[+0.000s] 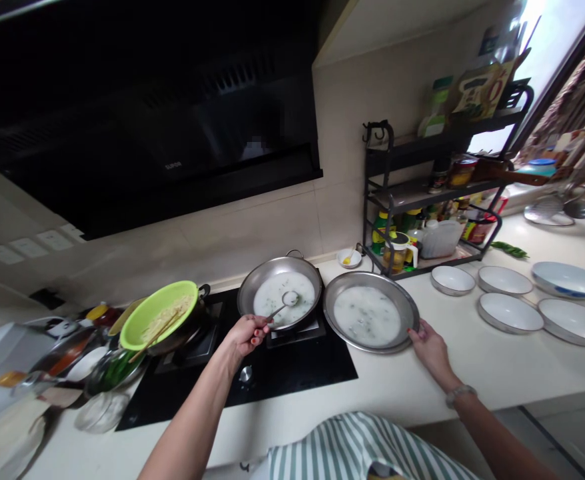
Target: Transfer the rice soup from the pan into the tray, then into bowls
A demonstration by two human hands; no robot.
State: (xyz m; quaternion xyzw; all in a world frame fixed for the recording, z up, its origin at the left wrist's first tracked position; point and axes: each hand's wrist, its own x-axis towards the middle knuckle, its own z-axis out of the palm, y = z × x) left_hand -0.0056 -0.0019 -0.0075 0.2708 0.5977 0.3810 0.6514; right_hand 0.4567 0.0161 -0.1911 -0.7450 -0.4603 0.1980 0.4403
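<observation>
My left hand (246,335) is closed round the handle of a ladle (289,299). The ladle's bowl, with white liquid in it, is over a steel pan (254,288) on the stove. White soup (271,285) with green bits fills the bottom of that pan. My right hand (430,350) grips the near right rim of a wide steel dish (412,312), its thumb at the edge. Inside this dish lies similar white soup (367,315) with green pieces. The dish sits just right of the pan, on the counter and partly over the stove's edge.
A lime-green basin (137,319) of pale strips, with chopsticks (160,332) across it, rests on a dark pot at left. Several white plates (510,312) stand at right. A black spice rack (383,200) is behind them. The range hood (172,120) hangs low above the stove.
</observation>
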